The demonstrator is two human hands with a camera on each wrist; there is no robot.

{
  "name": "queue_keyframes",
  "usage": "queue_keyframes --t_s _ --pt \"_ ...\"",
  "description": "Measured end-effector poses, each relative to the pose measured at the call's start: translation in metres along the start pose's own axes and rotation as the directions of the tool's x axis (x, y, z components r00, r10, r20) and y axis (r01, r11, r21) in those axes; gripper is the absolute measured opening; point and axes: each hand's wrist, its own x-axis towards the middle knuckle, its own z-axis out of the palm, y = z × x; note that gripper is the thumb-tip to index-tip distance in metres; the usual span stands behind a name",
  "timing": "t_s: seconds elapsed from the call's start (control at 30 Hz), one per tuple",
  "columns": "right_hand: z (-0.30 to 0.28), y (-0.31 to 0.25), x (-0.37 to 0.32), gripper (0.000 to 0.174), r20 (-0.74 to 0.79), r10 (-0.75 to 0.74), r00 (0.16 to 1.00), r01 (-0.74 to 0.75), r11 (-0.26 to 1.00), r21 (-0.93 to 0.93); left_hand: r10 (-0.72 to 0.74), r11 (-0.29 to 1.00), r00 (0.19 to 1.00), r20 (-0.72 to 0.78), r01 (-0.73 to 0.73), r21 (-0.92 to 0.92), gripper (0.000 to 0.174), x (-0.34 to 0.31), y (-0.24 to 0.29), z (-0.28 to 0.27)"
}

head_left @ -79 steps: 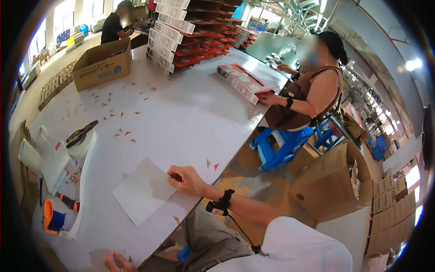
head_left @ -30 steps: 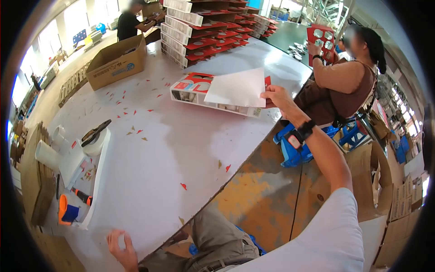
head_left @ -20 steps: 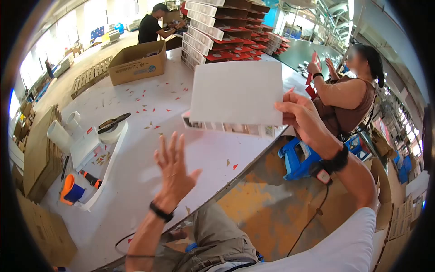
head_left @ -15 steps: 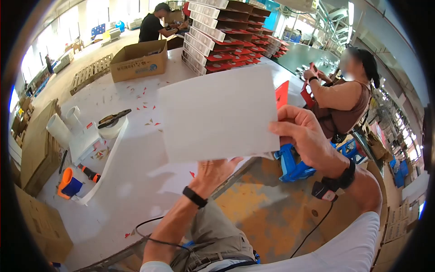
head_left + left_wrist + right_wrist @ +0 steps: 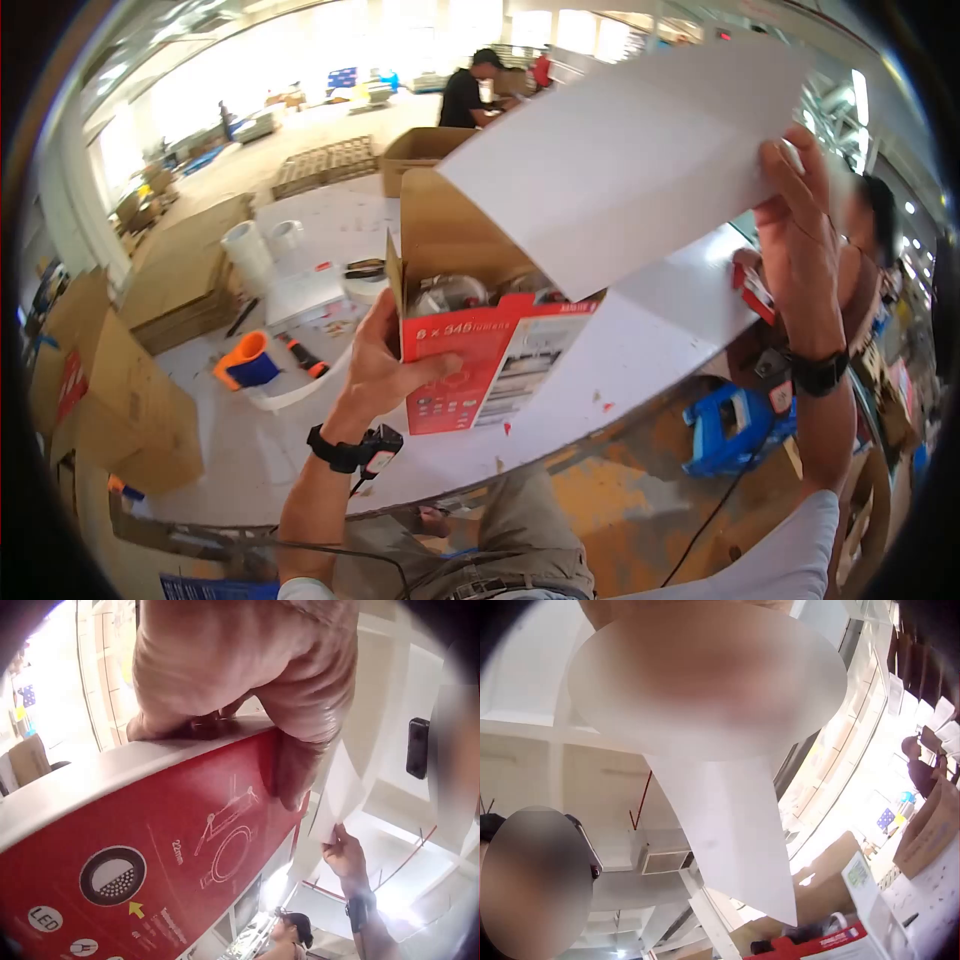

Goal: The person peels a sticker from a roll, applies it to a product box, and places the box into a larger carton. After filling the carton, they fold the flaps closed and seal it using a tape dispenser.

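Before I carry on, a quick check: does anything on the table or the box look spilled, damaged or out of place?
Small red and tan scraps lie loose on the white tabletop, scattered like unswept litter. The red box in the left hand is open-topped, but shows no obvious damage.

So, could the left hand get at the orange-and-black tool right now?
Probably not without letting go: the left hand grips the red box, though the orange-and-black tool lies close by with nothing over it.

The box front [image 5: 452,378] is red with white print.
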Motion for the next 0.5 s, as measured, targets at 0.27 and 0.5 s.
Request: queue_keyframes --t_s 0.27,0.5 --pt "0.055 0.022 0.015 0.022 -0.108 -0.086 0.99 0.092 0.994 0.05 -0.1 0.993 0.993 -0.058 0.103 0.05 0.089 -0.056 0.021 -0.076" --pt "0.085 0.033 0.026 0.026 0.068 -0.081 0.994 0.072 0.989 0.126 0.122 0.98 0.982 -0.143 -0.142 -0.138 0.097 -0.057 0.038 -0.063"
